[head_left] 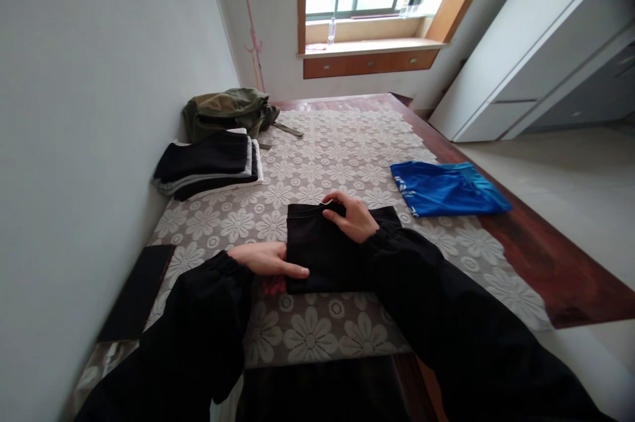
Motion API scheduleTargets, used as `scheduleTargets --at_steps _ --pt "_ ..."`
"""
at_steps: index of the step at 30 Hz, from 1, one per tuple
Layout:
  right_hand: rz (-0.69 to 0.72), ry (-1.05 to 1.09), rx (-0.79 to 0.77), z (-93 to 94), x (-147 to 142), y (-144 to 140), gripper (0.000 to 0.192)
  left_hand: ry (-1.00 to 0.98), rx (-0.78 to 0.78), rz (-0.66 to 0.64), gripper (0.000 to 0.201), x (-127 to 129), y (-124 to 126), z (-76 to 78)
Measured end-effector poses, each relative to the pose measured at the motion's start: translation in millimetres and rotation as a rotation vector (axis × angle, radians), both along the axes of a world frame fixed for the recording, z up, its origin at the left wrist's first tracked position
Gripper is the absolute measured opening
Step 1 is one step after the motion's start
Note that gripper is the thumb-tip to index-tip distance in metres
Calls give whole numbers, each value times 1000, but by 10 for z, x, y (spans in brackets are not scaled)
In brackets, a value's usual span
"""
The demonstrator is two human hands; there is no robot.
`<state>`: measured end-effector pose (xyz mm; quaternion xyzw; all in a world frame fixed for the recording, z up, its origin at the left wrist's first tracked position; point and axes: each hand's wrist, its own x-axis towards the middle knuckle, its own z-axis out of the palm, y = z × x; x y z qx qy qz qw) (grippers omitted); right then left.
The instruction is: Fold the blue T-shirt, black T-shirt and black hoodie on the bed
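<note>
A folded black garment (322,256) lies on the flower-patterned lace cloth (347,144) in front of me. My left hand (268,258) lies flat at the garment's left edge, a finger stretched onto the fabric. My right hand (350,213) rests on its far edge with the fingers curled over the hem. Both arms are in black sleeves.
A stack of folded dark and white clothes (208,164) and an olive garment (228,111) lie far left by the wall. Folded blue shorts (446,189) lie to the right near the wooden edge (546,263). A dark flat object (139,290) sits at the near left. White cabinet (536,51) at the right.
</note>
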<state>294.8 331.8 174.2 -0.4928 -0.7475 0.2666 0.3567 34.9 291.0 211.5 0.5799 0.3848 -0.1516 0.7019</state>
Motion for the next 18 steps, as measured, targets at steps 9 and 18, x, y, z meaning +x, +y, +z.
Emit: scheduleTargets --at_steps 9,18 --pt "5 -26 1 -7 -5 -3 21 34 33 15 64 -11 2 -6" --pt "2 -19 -1 -2 -6 1 20 1 65 -9 62 -2 3 42"
